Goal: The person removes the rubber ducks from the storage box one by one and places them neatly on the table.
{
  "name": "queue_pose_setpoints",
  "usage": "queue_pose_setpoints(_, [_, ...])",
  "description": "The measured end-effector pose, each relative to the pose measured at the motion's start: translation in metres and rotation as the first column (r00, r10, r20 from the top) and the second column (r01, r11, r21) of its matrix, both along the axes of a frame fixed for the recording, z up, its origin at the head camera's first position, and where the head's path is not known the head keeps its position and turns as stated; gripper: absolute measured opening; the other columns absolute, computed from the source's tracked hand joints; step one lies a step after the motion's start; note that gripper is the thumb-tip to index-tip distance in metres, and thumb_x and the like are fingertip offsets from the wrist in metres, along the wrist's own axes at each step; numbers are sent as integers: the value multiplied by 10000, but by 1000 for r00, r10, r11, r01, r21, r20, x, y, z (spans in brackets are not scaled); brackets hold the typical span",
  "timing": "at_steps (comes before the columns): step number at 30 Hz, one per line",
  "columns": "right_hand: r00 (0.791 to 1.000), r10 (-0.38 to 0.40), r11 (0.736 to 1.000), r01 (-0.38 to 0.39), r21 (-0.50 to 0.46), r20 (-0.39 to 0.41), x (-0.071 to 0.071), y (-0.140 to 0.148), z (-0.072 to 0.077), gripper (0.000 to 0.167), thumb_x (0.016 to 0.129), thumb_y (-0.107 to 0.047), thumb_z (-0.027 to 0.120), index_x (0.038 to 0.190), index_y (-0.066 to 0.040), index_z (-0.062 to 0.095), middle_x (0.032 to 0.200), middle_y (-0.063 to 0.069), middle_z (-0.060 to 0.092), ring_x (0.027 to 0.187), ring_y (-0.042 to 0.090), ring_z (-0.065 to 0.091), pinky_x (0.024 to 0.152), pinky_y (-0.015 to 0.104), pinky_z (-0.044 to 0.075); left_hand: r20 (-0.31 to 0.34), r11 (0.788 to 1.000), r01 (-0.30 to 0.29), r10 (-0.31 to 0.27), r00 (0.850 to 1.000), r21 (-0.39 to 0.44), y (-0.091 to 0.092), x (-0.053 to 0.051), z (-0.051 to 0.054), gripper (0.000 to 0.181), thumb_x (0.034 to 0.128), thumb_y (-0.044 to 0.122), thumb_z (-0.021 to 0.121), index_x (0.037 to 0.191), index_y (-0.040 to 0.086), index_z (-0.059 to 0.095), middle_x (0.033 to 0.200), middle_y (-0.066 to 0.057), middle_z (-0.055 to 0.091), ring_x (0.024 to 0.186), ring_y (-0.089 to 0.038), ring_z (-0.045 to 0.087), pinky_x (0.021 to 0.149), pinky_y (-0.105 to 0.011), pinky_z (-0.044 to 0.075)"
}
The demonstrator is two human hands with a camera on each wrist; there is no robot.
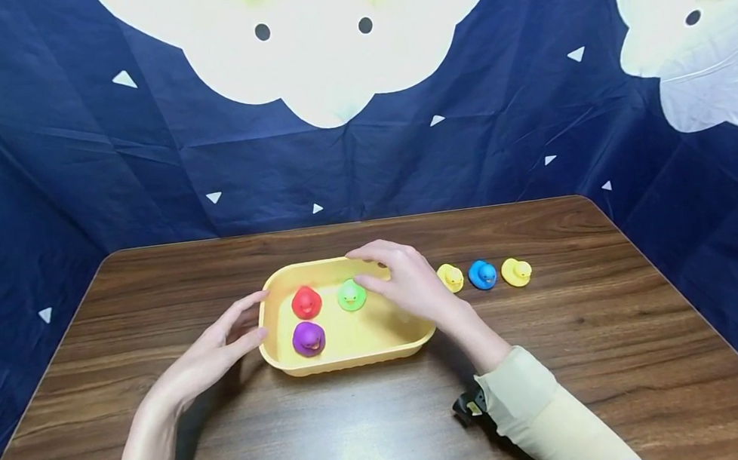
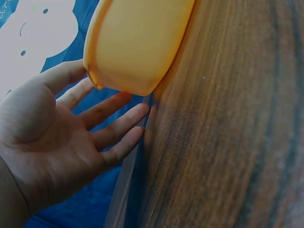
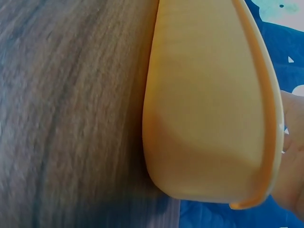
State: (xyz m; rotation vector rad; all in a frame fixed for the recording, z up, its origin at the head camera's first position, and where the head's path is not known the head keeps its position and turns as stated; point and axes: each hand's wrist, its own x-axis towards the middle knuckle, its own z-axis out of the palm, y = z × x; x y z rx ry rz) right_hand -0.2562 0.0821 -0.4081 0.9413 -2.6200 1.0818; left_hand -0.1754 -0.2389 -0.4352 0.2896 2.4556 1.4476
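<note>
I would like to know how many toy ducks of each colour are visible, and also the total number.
Red duck: 1
Green duck: 1
Purple duck: 1
Blue duck: 1
Yellow ducks: 2
Total visible: 6

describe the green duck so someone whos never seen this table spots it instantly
On the brown wooden table stands a yellow tray. Inside it, in the head view, the green duck sits beside the right hand, to the right of the red duck. Its green colour sets it apart from that one and the purple duck.
</note>
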Motion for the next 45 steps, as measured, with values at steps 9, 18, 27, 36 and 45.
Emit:
queue_pose_setpoints(9, [999, -28, 997, 25, 73, 42, -1, -10, -6, 351, 941, -259, 759, 1284, -194, 726, 1244, -33, 737, 1164, 193, 698, 980, 388, 558, 4, 1000, -5, 4, 1000, 20, -1, 0, -1, 639, 1065, 340, 564, 1621, 200, 283, 1576, -216, 441, 1416, -405, 482, 969, -131, 424])
queue_pose_setpoints(18, [1000, -15, 991, 15, 129, 1, -3, -15, -13, 359, 911, -224, 787, 1262, -164, 740, 1221, -6, 761, 1146, 211, 715, 983, 391, 553, 4, 1000, -2, 2, 1000, 15, 0, 0, 0, 644, 1067, 335, 560, 1626, 195, 272, 1593, -211, 425, 1429, -401, 470, 1061, -314, 446])
queue_pose_setpoints(27, [1000, -16, 986, 15, 166, 9, -3, -19, -18, 342, 892, -239, 809, 1225, -183, 753, 1244, -13, 756, 1180, 188, 705, 1018, 383, 544, -1, 999, 4, -4, 1000, 32, -1, 0, 0, 641, 1067, 313, 565, 1625, 194, 273, 1587, -229, 426, 1423, -413, 479, 1018, -212, 449])
queue_pose_setpoints(36, [999, -30, 980, 23, 196, 33, -5, -20, -24, 388, 867, -286, 833, 1234, -196, 747, 1257, -14, 750, 1214, 203, 687, 1030, 403, 537, 5, 1000, -4, 4, 1000, 16, 0, -1, -2, 633, 1069, 322, 558, 1624, 208, 276, 1579, -229, 436, 1418, -411, 486, 1108, -510, 420])
queue_pose_setpoints(45, [998, -39, 969, 29, 244, 39, -5, -21, -28, 396, 866, -320, 831, 1236, -208, 747, 1245, -23, 751, 1129, 169, 704, 895, 380, 572, 8, 1000, -10, 10, 1000, 5, -1, -1, -2, 634, 1064, 357, 562, 1619, 220, 288, 1577, -210, 446, 1421, -397, 485, 1029, -244, 440])
